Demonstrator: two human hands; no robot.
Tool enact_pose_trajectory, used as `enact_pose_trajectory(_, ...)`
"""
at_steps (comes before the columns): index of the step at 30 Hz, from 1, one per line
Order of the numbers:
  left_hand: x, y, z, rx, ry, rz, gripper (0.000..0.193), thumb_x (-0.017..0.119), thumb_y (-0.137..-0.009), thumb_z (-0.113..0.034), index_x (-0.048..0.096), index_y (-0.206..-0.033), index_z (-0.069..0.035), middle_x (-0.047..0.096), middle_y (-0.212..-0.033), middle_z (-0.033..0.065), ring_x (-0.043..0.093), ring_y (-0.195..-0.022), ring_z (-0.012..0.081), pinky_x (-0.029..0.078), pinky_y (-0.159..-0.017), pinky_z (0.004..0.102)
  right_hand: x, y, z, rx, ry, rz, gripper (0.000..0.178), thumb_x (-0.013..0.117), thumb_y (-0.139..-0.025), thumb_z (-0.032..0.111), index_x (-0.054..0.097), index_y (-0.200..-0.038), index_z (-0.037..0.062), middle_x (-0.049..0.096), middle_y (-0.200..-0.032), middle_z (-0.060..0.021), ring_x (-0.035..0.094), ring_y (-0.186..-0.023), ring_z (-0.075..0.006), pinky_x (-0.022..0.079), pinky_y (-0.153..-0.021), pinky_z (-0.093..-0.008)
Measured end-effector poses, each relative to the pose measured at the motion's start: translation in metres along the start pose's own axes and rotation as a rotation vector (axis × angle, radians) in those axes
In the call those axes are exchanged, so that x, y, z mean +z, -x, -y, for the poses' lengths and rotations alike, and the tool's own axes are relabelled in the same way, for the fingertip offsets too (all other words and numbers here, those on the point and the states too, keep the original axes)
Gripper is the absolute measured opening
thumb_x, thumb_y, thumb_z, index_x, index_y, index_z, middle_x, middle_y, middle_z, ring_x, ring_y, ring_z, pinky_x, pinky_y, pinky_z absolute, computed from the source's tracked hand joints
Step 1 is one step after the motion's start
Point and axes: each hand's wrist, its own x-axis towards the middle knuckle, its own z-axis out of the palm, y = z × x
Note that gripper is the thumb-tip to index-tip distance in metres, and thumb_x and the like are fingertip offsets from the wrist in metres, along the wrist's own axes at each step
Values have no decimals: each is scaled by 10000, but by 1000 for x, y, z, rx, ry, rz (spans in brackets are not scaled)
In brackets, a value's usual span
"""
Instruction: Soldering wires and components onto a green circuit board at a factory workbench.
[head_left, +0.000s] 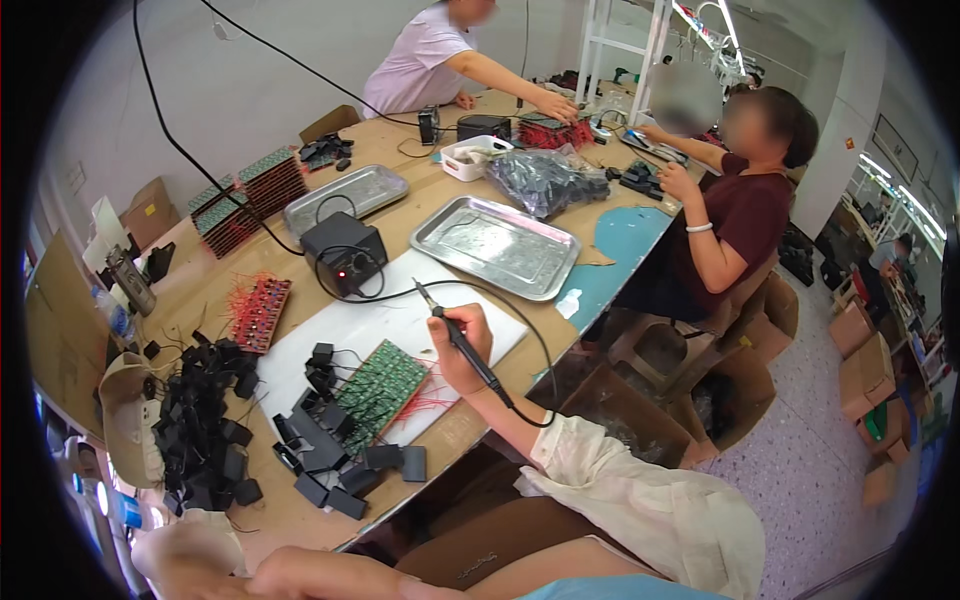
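Observation:
My right hand [462, 345] is wrapped round a soldering iron [488, 378], its metal tip pointing up and away above a white sheet [310, 325]. Just below that hand lies a green circuit board [385, 385], with red wires along its right side and black leads across it. Small black box-shaped parts [320, 447] on leads crowd its left and near sides. Bare skin [310, 575] shows along the lower edge, possibly part of my left arm or hand. No fingers can be made out there, and a blurred patch covers the area beside it.
A black soldering station [345, 250] with a red light stands behind the sheet. Around it are metal trays [495, 245], a red-wired board [262, 315], stacked boards [275, 180] and a heap of black parts [200, 420]. Two people [745, 210] work at the far and right sides.

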Motion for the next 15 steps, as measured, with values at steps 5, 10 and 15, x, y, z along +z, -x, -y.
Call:
enact_pose_trajectory(5, -52, -11, -4, -175, 166, 300, 217, 488, -824, -242, 517, -1018, -151, 493, -1021, 175, 457, -958, 320, 368, -829, 396, 7, 6, 4, 121, -82, 11, 258, 640, -745, 215, 467, -790, 29, 479, -658, -78, 479, -540, -176, 382, -501, -282)
enact_pose_trajectory(10, -61, -29, 28, -100, 336, 436, 332, 509, -816, -275, 463, -1142, -231, 449, -1091, 192, 420, -1009, 333, 339, -872, 397, 0, 6, -8, 181, 79, 16, 229, 637, -742, 201, 478, -766, 38, 483, -631, -78, 491, -545, -196, 390, -513, -297)
enact_pose_trajectory(15, -69, -40, 59, -80, 245, 428, 479, 501, -816, -323, 378, -1227, -109, 448, -1127, 210, 453, -1020, 319, 379, -851, 382, 0, -1, 2, 249, 51, 4, 237, 631, -743, 215, 472, -762, 40, 494, -614, -78, 488, -551, -211, 390, -525, -299)
